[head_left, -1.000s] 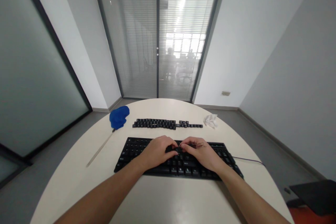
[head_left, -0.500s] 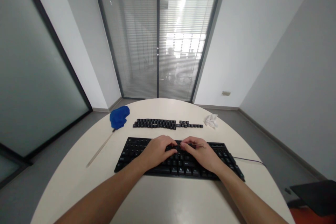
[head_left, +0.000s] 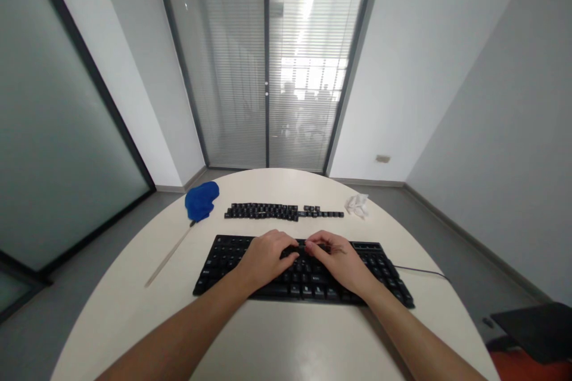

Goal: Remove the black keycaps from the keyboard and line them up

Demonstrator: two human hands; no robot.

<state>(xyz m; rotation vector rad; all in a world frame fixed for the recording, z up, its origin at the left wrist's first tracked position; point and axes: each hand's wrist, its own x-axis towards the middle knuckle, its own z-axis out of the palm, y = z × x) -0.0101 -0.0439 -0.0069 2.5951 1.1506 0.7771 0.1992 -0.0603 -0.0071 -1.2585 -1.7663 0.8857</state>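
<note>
A black keyboard point(head_left: 308, 290) lies on the table beneath both my hands. My left hand point(head_left: 266, 256) rests over its middle, fingers bent and thumb apart from the index finger, touching the keys. Close beside it, my right hand point(head_left: 337, 262) pinches a thin wire tool point(head_left: 340, 249), perhaps a wire keycap puller; its thin ends stick out over the back of the hand. The tool's working end is hidden by my fingers. Beyond the keyboard, loose black keycaps point(head_left: 263, 211) stand in packed rows, with a single line of more keycaps point(head_left: 333, 214) running to the right.
A blue cloth-like piece point(head_left: 201, 199) and a thin pale stick point(head_left: 167, 256) with a dark tip lie at the left of the round table point(head_left: 250, 339). Crumpled white tissue point(head_left: 357, 205) sits at the back right. The keyboard's cable point(head_left: 422, 270) runs right. A chair point(head_left: 536, 333) stands at the lower right.
The whole view has shifted very slightly. Both hands stay at the same place on the keyboard, with the wire tool still in the right hand.
</note>
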